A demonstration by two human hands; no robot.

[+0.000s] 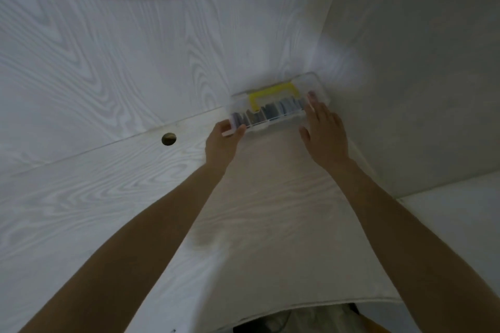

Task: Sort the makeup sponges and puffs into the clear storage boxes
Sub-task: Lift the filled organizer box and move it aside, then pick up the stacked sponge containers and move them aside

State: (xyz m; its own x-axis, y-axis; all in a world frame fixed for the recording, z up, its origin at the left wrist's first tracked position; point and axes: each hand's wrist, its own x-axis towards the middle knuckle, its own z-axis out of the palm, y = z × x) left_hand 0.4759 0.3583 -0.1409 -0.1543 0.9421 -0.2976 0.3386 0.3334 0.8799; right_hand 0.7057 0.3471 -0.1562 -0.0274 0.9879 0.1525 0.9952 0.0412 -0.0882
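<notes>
Clear box (278,105) (yellow handle (273,94)) with blurred bluish-grey pieces inside.

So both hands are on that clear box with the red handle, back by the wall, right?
Nearly. The handle is yellow, not red, as the head view shows. The rest holds: the left hand grips one end of the clear box and the right hand touches the other, back by the wall.

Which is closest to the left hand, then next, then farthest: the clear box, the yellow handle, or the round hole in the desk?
From the left hand in the head view:
1. Clear box: the hand grips its left end.
2. Yellow handle: on the box's far side, to the hand's right.
3. Round hole: in the desk, off to the hand's left.
</notes>
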